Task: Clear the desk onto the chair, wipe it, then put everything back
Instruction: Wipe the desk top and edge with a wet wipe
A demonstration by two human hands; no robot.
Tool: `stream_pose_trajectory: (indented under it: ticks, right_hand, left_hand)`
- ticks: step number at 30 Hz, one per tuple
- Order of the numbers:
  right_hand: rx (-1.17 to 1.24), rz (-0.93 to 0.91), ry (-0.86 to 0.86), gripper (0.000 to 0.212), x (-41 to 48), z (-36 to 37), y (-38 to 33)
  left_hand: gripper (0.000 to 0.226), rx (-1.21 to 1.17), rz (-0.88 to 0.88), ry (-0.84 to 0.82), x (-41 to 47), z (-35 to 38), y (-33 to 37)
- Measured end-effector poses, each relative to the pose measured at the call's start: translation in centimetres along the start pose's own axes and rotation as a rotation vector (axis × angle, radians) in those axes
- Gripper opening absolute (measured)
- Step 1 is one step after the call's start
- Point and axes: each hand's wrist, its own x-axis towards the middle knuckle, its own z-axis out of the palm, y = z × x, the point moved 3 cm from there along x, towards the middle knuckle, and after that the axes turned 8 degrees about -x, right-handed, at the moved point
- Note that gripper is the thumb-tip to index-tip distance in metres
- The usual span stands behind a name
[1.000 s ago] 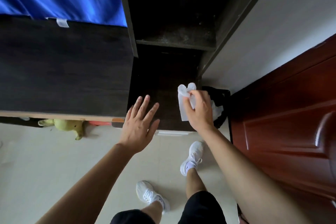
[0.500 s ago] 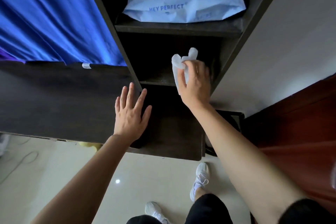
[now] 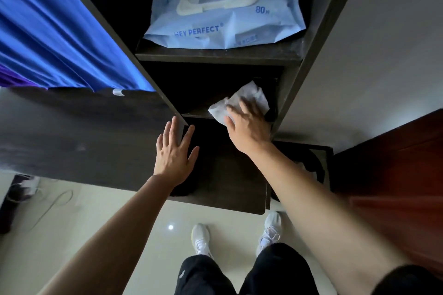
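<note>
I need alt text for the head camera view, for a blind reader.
The right hand presses a white wipe on a dark shelf. The left hand is open over the desk; a blue wipes pack sits on the shelf above.

Dark brown bench; white wipe. Pale blue wipes pack with darker blue lettering. Bright blue cloth; reddish-brown door; white shoes.

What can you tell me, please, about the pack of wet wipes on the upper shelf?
The pack of wet wipes is a soft, crinkled, light-blue plastic pouch printed HEY PERFECT and 80 in darker blue. Its white flip lid looks open over an oval opening. It lies flat, label up, on the dark upper shelf, filling most of that compartment's width. Only the shelf touches it.
</note>
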Motion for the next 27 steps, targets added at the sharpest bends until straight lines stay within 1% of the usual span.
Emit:
stream_pose_trajectory:
  ticks: [3, 5, 10, 14, 17, 22, 25, 27]
  right_hand:
    - [-0.081, 0.059, -0.001, 0.042, -0.4, 0.2, -0.4]
    - [-0.104, 0.115, 0.013, 0.041, -0.5, 0.2, -0.9]
    - [-0.14, 0.213, 0.079, 0.041, -0.8, 0.2, -1.9]
    - [-0.147, 0.279, 0.14, 0.038, -0.3, 0.5, -3.4]
    - [-0.15, 0.276, 0.162, 0.038, 1.1, 1.1, -5.8]
    - [-0.043, 0.231, 0.148, 0.032, 5.0, 2.2, -11.7]
    - [-0.058, 0.229, 0.171, 0.031, 4.8, 1.5, -10.5]
    - [-0.074, 0.283, 0.277, 0.026, 3.4, 0.6, -7.7]
  left_hand:
    - [0.063, 0.019, -0.001, -0.123, -0.4, 1.5, -1.7]
    - [0.063, 0.016, 0.003, -0.17, -0.6, 2.4, -2.9]
    - [0.068, -0.03, 0.061, -0.202, 0.7, 4.2, -5.9]
    - [0.073, -0.009, 0.089, -0.235, 0.7, 5.3, -7.9]
    - [0.077, -0.023, 0.116, -0.23, 0.8, 5.4, -8.2]
    - [0.083, -0.026, 0.108, -0.233, 0.9, 5.9, -8.3]
    - [0.085, -0.032, 0.113, -0.246, 1.0, 5.7, -8.4]
    - [0.087, -0.032, 0.115, -0.25, 0.7, 5.7, -8.5]
